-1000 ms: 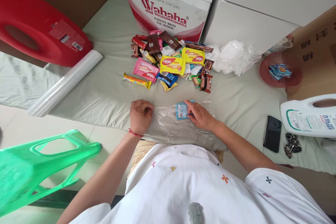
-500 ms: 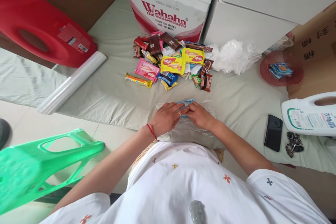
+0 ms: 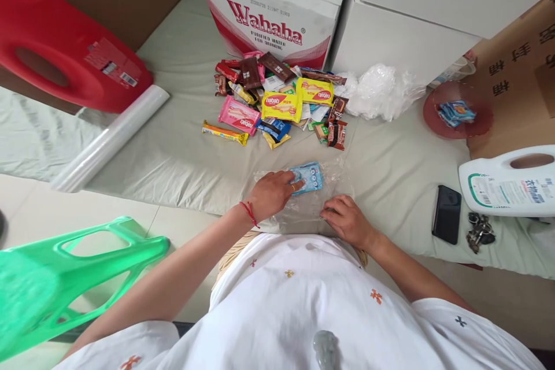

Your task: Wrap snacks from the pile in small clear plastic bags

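A small light-blue snack packet (image 3: pixel 310 177) lies on a clear plastic sheet (image 3: pixel 303 208), spread on the bed cover close to my body. My left hand (image 3: pixel 272 194) rests over the packet's left end, its fingers closed together and gripping or pressing it; the thumb is hidden. At the sheet's near right part, my right hand (image 3: pixel 347 221) has thumb and fingers pinched on the thin plastic. Whether the plastic is one layer or a bag, I cannot tell.
Beyond my hands lies a pile of wrapped snacks (image 3: pixel 281 105) before a white carton (image 3: pixel 277 23). Crumpled plastic (image 3: pixel 376 92) sits beside it. To the right are a red dish (image 3: pixel 433 118), a phone (image 3: pixel 446 214), keys (image 3: pixel 480 232) and a white jug (image 3: pixel 498 185). A plastic roll (image 3: pixel 110 139), red jug (image 3: pixel 87 63) and green stool (image 3: pixel 39 277) stand left.
My right hand has left the blue packet and moved right and nearer to my body, onto the plastic. My left hand stays at the packet, which now shows more. The camera view has shifted slightly.
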The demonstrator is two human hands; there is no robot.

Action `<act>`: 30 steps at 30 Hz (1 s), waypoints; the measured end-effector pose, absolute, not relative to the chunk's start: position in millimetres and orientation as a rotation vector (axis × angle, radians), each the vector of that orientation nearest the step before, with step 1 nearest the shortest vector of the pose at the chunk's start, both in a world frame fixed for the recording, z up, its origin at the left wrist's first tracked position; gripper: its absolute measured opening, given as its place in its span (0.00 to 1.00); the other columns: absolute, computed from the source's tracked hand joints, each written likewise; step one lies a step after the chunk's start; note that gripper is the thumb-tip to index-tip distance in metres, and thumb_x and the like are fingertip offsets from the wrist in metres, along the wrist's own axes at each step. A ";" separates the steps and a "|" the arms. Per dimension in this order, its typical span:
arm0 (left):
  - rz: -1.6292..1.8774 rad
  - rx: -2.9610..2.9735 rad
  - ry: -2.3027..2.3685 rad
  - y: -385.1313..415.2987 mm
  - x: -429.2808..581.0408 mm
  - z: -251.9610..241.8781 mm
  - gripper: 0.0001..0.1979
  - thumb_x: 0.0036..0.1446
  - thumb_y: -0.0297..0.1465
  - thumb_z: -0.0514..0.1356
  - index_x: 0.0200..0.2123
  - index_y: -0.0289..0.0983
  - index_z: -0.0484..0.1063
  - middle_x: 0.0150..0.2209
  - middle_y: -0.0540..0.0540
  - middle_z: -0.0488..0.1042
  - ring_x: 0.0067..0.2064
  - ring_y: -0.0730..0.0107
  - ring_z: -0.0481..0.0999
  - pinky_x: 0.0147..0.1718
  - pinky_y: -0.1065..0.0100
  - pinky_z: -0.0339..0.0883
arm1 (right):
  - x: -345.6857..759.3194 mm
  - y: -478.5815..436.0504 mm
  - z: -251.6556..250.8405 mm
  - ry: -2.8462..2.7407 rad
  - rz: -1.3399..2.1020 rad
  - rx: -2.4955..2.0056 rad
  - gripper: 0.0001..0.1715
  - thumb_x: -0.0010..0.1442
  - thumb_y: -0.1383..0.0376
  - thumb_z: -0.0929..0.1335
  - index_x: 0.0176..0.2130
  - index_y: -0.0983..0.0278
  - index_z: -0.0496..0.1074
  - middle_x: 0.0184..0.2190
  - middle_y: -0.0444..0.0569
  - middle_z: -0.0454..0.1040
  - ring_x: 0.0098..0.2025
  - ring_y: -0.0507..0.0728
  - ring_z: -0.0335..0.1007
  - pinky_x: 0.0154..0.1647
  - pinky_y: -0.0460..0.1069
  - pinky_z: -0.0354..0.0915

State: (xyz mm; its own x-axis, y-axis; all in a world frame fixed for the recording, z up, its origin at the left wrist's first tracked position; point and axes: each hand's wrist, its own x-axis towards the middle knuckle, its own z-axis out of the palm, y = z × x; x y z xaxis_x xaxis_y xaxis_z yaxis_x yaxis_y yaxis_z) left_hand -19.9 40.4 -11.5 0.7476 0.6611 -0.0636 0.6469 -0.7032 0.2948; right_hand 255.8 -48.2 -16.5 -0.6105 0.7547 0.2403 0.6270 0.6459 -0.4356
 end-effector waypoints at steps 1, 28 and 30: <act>0.054 2.647 1.020 41.3 -19.9 -10.5 0.22 0.68 0.27 0.50 0.62 0.44 0.72 0.50 0.39 0.75 0.46 0.58 0.74 0.41 0.60 0.67 | 253.2 -43.8 -11.9 -2.440 0.465 -1.079 0.12 0.70 0.68 0.65 0.44 0.61 0.78 0.42 0.54 0.77 0.45 0.60 0.67 0.47 0.57 0.68; 0.753 2.048 1.734 -4.2 -34.4 -24.5 0.23 0.65 0.44 0.57 0.57 0.37 0.73 0.42 0.39 0.80 0.49 0.51 0.74 0.55 0.48 0.63 | 189.1 69.3 -12.6 -2.531 0.430 -1.861 0.21 0.74 0.60 0.57 0.48 0.60 0.77 0.47 0.51 0.73 0.34 0.57 0.68 0.28 0.51 0.51; 0.670 1.895 1.983 3.9 -38.7 -31.0 0.16 0.67 0.38 0.53 0.45 0.39 0.79 0.38 0.39 0.79 0.48 0.48 0.73 0.51 0.46 0.64 | 189.0 69.5 -13.1 -2.531 0.435 -1.859 0.21 0.74 0.60 0.57 0.49 0.60 0.77 0.46 0.52 0.74 0.35 0.57 0.69 0.29 0.51 0.53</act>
